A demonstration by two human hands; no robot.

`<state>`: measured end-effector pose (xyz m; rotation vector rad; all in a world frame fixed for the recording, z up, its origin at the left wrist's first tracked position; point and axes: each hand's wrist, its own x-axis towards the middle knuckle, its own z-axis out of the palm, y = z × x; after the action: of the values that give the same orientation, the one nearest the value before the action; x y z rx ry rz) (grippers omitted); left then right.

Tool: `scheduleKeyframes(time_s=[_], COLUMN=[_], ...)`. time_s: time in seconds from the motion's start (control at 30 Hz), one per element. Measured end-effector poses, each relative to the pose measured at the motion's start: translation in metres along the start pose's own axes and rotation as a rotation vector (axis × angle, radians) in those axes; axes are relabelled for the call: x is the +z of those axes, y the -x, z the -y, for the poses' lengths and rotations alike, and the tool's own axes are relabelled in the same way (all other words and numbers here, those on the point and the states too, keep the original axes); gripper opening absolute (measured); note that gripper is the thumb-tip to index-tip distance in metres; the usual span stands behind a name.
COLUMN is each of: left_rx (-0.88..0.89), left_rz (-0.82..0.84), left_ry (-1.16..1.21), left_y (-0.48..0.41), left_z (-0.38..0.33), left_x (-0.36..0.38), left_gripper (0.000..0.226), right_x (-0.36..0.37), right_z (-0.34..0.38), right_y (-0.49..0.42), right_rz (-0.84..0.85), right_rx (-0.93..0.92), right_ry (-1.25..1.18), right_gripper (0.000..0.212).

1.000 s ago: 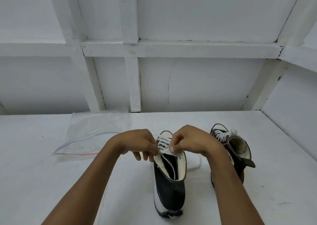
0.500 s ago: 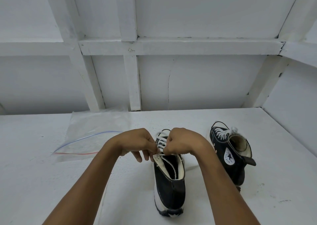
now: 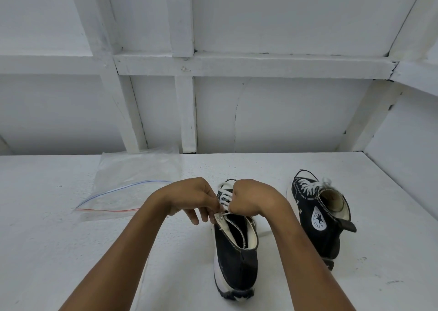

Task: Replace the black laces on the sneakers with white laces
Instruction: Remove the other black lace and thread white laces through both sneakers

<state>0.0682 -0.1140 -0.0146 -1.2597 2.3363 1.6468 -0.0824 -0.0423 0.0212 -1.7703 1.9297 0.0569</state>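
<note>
A black high-top sneaker [image 3: 237,261] stands in front of me with its heel toward me, threaded with a white lace [image 3: 225,195]. My left hand [image 3: 192,198] pinches the lace at the top left eyelet. My right hand [image 3: 251,198] is curled in a fist around the lace over the top of the tongue. The two hands almost touch. A second black high-top [image 3: 320,218], laced in white and tied, stands to the right, apart from both hands. No black lace is in sight.
A clear zip bag [image 3: 125,189] lies flat on the white table [image 3: 59,251] to the left of my left hand. A white framed wall [image 3: 213,109] closes off the back, and a side wall rises at the right.
My right hand has moved left toward my left hand, closing the gap above the sneaker's top eyelets. The loose lace loop right of the sneaker has shrunk. The second sneaker's star badge now shows.
</note>
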Motion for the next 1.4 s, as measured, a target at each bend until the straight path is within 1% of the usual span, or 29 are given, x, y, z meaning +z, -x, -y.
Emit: scheduleKeyframes(time_s=[0.1, 0.13, 0.2, 0.27, 0.3, 0.33, 0.37, 0.4, 0.43, 0.47, 0.5, 0.57, 0.6, 0.63, 0.73, 0.77, 0.8, 0.83, 0.87, 0.9, 0.93, 1.03, 1.07, 1.17, 1.23, 1.33, 1.4], left_rx=[-0.003, -0.004, -0.002, 0.003, 0.005, 0.005, 0.006, 0.005, 0.003, 0.002, 0.002, 0.0, -0.002, -0.004, -0.018, -0.024, -0.026, -0.027, -0.027, -0.027, -0.027, -0.025, -0.025, -0.027, -0.026, -0.028, -0.028], left_rz=[-0.007, -0.01, -0.017, -0.019, -0.019, -0.018, -0.016, -0.014, -0.013, -0.015, -0.017, -0.023, -0.027, -0.033, -0.046, -0.051, -0.055, -0.058, -0.06, -0.06, -0.06, -0.049, -0.047, -0.041, -0.03, -0.024, -0.024], left_ry=[0.009, 0.014, 0.02, 0.028, 0.034, 0.042, 0.053, 0.065, 0.078, 0.088, 0.094, 0.089, 0.078, 0.064, 0.058, 0.068, 0.079, 0.088, 0.096, 0.103, 0.111, 0.127, 0.129, 0.136, 0.135, 0.132, 0.132], left_y=[0.001, 0.001, 0.002, 0.003, 0.003, 0.004, 0.004, 0.005, 0.005, 0.006, 0.006, 0.007, 0.007, 0.008, 0.007, 0.006, 0.005, 0.005, 0.005, 0.004, 0.005, 0.005, 0.005, 0.004, 0.003, 0.003, 0.002], left_z=[0.0, 0.0, 0.0, 0.001, 0.002, 0.002, 0.002, 0.003, 0.003, 0.004, 0.003, 0.002, 0.001, 0.0, 0.0, 0.0, 0.001, 0.001, 0.002, 0.002, 0.001, 0.001, 0.001, 0.002, 0.002, 0.003, 0.003], left_x=[0.0, 0.001, 0.002, 0.002, 0.003, 0.003, 0.003, 0.004, 0.004, 0.005, 0.005, 0.006, 0.006, 0.007, 0.008, 0.008, 0.009, 0.009, 0.01, 0.01, 0.01, 0.01, 0.009, 0.009, 0.009, 0.008, 0.008], left_gripper=[0.018, 0.017, 0.017, 0.018, 0.019, 0.02, 0.021, 0.022, 0.023, 0.023, 0.023, 0.021, 0.02, 0.02, 0.024, 0.025, 0.026, 0.027, 0.025, 0.023, 0.023, 0.025, 0.025, 0.025, 0.025, 0.023, 0.019], right_x=[0.005, 0.006, 0.008, 0.009, 0.01, 0.011, 0.011, 0.012, 0.012, 0.013, 0.013, 0.014, 0.015, 0.016, 0.018, 0.018, 0.016, 0.015, 0.014, 0.012, 0.01, 0.007, 0.007, 0.008, 0.008, 0.008, 0.008], right_z=[0.0, 0.002, 0.004, 0.005, 0.004, 0.003, 0.004, 0.001, -0.001, -0.001, 0.0, 0.0, 0.002, 0.003, 0.004, 0.001, 0.001, 0.0, -0.001, -0.002, -0.003, -0.005, -0.007, -0.01, -0.011, -0.012, -0.013], right_y=[-0.004, -0.003, -0.004, -0.005, -0.006, -0.007, -0.005, -0.007, -0.007, -0.007, -0.006, -0.007, -0.007, -0.008, -0.008, -0.01, -0.008, -0.007, -0.006, -0.005, -0.005, -0.004, -0.005, -0.007, -0.008, -0.008, -0.008], right_rz=[-0.008, -0.025, -0.03, -0.018, -0.025, -0.029, -0.025, -0.03, -0.041, -0.043, -0.052, -0.061, -0.059, -0.067, -0.055, -0.046, -0.047, -0.042, -0.033, -0.016, -0.007, 0.031, 0.041, 0.036, 0.026, -0.011, -0.027], right_rx=[0.011, 0.0, -0.001, 0.01, 0.019, 0.011, 0.005, 0.005, 0.015, 0.022, 0.034, 0.013, 0.017, 0.024, 0.026, 0.03, 0.03, 0.04, 0.038, 0.036, 0.032, 0.031, 0.028, 0.051, 0.059, 0.058, 0.065], right_ry=[-0.002, -0.003, 0.004, -0.001, -0.01, -0.008, -0.008, -0.026, -0.031, -0.038, -0.055, -0.047, -0.049, -0.055, -0.068, -0.08, -0.078, -0.083, -0.093, -0.105, -0.108, -0.135, -0.139, -0.183, -0.201, -0.181, -0.174], right_gripper=[0.038, 0.033, 0.006, 0.033, 0.039, 0.04, 0.037, 0.028, 0.014, 0.014, 0.02, 0.011, 0.02, 0.024, 0.03, 0.024, 0.01, 0.018, 0.031, 0.036, 0.034, 0.016, 0.015, 0.029, 0.027, 0.011, 0.021])
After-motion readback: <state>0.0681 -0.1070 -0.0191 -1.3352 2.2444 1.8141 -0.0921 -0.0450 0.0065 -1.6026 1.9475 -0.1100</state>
